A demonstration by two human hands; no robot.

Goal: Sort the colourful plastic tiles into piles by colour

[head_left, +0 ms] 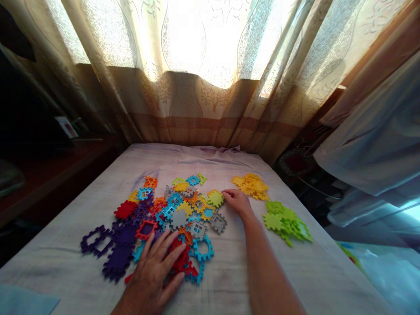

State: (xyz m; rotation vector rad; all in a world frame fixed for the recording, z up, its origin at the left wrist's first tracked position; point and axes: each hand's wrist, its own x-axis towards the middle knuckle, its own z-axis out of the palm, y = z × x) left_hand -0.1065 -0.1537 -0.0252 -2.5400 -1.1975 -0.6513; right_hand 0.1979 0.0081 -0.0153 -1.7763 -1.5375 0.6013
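A mixed pile of interlocking plastic building tiles, with toothed edges, covers the middle of the bed. My left hand [155, 273] lies on the pile's near side with fingers spread, over a red tile [180, 258] and beside a blue ring-shaped tile [202, 248]. At the pile's right edge, the fingers of my right hand [236, 202] are closed at the rim of a lime-green tile [215, 198]. Purple tiles [123, 238] bunch at the pile's left. A grey frame tile [218, 222] lies just below the lime-green one. Tiles under my left palm are hidden.
A heap of yellow tiles [252, 186] lies beyond my right hand, and a heap of green tiles [286, 221] lies right of my forearm. Curtains [197, 100] hang behind the bed. Clothes [377, 127] hang at the right; a dark wooden surface [65, 166] stands at left.
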